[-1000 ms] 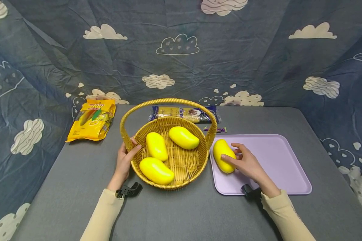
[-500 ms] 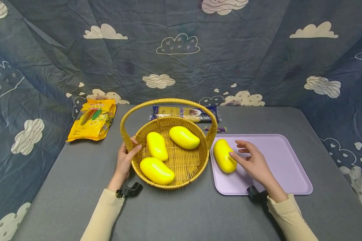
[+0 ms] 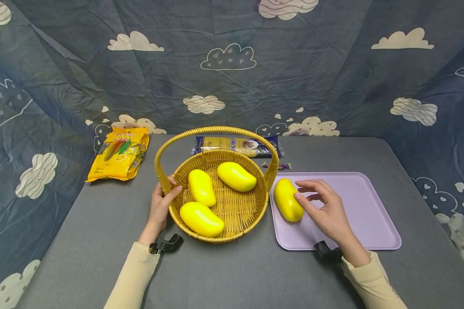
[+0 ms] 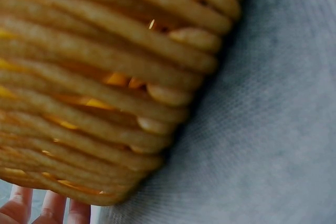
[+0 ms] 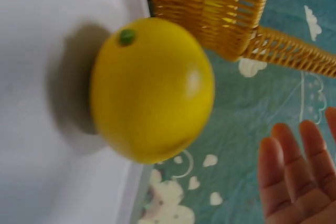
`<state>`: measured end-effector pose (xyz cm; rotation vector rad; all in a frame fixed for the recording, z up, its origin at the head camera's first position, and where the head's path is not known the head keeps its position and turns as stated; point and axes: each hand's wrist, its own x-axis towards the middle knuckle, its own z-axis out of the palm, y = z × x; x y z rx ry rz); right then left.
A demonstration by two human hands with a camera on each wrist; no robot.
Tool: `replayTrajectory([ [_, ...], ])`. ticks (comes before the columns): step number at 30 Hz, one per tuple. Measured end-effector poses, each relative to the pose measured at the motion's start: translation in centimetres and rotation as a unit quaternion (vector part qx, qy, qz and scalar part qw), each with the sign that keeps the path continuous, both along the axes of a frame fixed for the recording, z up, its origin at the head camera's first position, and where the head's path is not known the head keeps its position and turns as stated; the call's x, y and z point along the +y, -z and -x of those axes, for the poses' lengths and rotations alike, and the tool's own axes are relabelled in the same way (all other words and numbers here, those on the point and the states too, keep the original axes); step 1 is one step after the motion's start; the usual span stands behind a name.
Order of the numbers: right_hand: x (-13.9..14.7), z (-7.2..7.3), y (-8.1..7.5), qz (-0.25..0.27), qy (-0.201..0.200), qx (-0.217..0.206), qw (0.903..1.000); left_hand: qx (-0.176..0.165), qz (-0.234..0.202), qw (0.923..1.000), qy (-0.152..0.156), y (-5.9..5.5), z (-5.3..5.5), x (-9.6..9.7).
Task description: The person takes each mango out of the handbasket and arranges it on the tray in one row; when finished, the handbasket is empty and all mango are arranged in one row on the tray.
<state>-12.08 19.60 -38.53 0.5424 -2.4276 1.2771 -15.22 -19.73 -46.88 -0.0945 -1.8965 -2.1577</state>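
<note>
1. The right hand has eased back a little from the mango on the lilac tray: a second ago its thumb lay well across the fruit, and now only the thumb tip overlaps the fruit's edge in the head view.
2. That hand is loosely spread, thumb and fingers parted, with nothing in its grasp. The right wrist view shows its fingers apart from the mango; the thumb is out of that view, so I cannot tell whether its tip touches.
3. The mango has not shifted. It lies on its side at the tray's left end, just beside the wicker basket.
4. The left hand still grips the basket's rim by the handle base, thumb inside, which should keep it steady on the desk.
5. Three mangoes lie unmoved inside the basket.
6. My reading: the tray mango is resting free for now. Whether the hand is letting go or adjusting its approach, I cannot tell.
</note>
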Motion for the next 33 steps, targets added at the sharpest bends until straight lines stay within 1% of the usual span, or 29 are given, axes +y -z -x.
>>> replayTrajectory([
  [3, -1.1, -0.6, -1.8, 0.0, -0.022, 0.024, 0.9995, 0.0, 0.003, 1.0, -0.003, 0.0, 0.0, 0.0],
  [6, -1.8, -0.8, -2.7, 0.003, -0.05, 0.044, 0.9978, -0.001, 0.004, 1.0, -0.005, 0.1, 0.0, 0.0],
  [8, -2.1, -0.6, -2.7, 0.006, -0.068, 0.053, 0.9962, 0.0, 0.003, 1.0, -0.005, 0.1, 0.0, 0.0],
  [13, -2.8, 0.6, -1.6, 0.007, -0.113, 0.061, 0.9917, 0.003, -0.003, 1.0, -0.005, 0.1, 0.1, 0.1],
  [15, -3.2, 1.0, -1.5, 0.003, -0.131, 0.061, 0.9895, 0.002, -0.004, 1.0, -0.005, 0.1, 0.1, 0.1],
  [18, -4.1, 1.4, -1.8, -0.006, -0.158, 0.064, 0.9853, -0.001, -0.003, 1.0, -0.006, 0.1, 0.1, 0.0],
  [21, -5.2, 1.6, -2.5, -0.014, -0.179, 0.067, 0.9814, -0.003, 0.0, 1.0, -0.008, 0.1, 0.1, 0.0],
  [25, -6.8, 1.9, -3.2, -0.033, -0.197, 0.069, 0.9774, -0.007, 0.004, 0.9999, -0.01, 0.1, 0.0, 0.0],
  [27, -7.5, 2.1, -3.5, -0.047, -0.198, 0.07, 0.9766, -0.007, 0.006, 0.9999, -0.011, 0.1, 0.0, 0.0],
  [33, -9.6, 2.7, -3.9, -0.071, -0.197, 0.051, 0.9765, -0.003, 0.004, 0.9999, -0.01, 0.1, 0.0, 0.1],
])
